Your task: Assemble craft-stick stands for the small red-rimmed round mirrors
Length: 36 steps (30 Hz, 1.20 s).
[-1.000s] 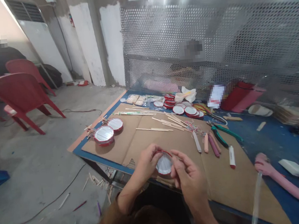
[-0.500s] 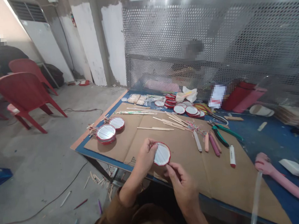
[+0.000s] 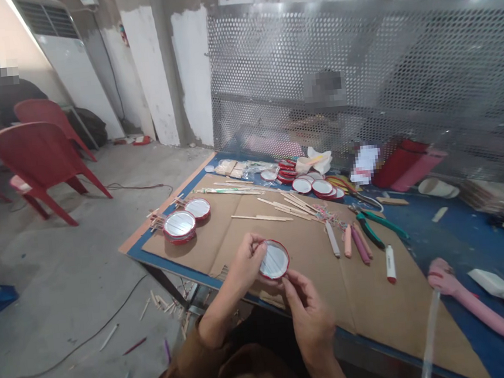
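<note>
Our left hand (image 3: pixel 243 265) pinches the left edge of a round, whitish disc with a thin red rim (image 3: pixel 276 258), thumb on the face and fingers bent around the edge. Our right hand (image 3: pixel 310 313) is half curled, its thumb and index finger pinched at the disc's lower right rim, so the disc sits tilted between both hands, above a brown cardboard sheet (image 3: pixel 305 246). Left of the left hand stand two shiny, silver-topped round pieces with red sides (image 3: pixel 179 225). Beyond the hands lie slim, pale wooden sticks (image 3: pixel 298 211). To the right of the right hand, farther out, we find a white tube with a red cap (image 3: pixel 389 262), then pliers with green-and-black handles (image 3: pixel 372 236) just past it.
</note>
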{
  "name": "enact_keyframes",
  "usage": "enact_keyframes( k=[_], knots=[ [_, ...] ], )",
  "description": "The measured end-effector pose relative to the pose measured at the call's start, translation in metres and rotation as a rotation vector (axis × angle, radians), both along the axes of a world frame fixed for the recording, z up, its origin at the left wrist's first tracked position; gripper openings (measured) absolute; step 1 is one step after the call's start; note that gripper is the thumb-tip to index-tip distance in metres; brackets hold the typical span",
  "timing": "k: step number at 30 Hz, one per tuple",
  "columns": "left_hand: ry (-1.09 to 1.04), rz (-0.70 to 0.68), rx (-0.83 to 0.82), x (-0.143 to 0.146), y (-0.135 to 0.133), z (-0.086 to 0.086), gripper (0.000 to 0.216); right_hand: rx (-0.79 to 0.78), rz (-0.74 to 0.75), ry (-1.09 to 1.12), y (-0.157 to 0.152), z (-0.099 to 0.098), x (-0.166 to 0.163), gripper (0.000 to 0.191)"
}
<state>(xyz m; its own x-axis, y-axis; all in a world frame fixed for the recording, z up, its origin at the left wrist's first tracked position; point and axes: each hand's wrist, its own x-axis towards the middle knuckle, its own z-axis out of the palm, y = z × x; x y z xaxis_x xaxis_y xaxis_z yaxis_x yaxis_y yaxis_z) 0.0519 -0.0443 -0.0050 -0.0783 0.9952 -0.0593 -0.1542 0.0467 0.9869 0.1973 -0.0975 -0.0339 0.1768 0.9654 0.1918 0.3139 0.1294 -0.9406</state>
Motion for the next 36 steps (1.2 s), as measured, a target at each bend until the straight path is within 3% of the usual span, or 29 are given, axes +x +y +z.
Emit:
enact_keyframes(
  k=[8,15,23,30,36],
  knots=[
    [-0.026,0.063,0.016,-0.002,0.000,-0.003,0.019,0.094,0.074,-0.079,0.001,0.010,-0.004,0.033],
    [-0.055,0.102,-0.006,-0.002,0.000,-0.002,0.020,-0.034,-0.008,0.082,-0.002,0.010,-0.008,0.047],
    [0.060,0.137,0.016,-0.002,-0.002,0.003,0.009,0.088,0.035,-0.044,-0.001,0.003,-0.006,0.039],
    [0.104,0.165,0.014,-0.001,-0.003,0.005,0.002,-0.036,-0.018,0.064,0.001,-0.004,-0.014,0.047],
    [0.096,0.164,0.010,-0.009,-0.002,0.005,0.004,-0.086,-0.071,-0.024,0.002,0.006,-0.024,0.047]
  ],
)
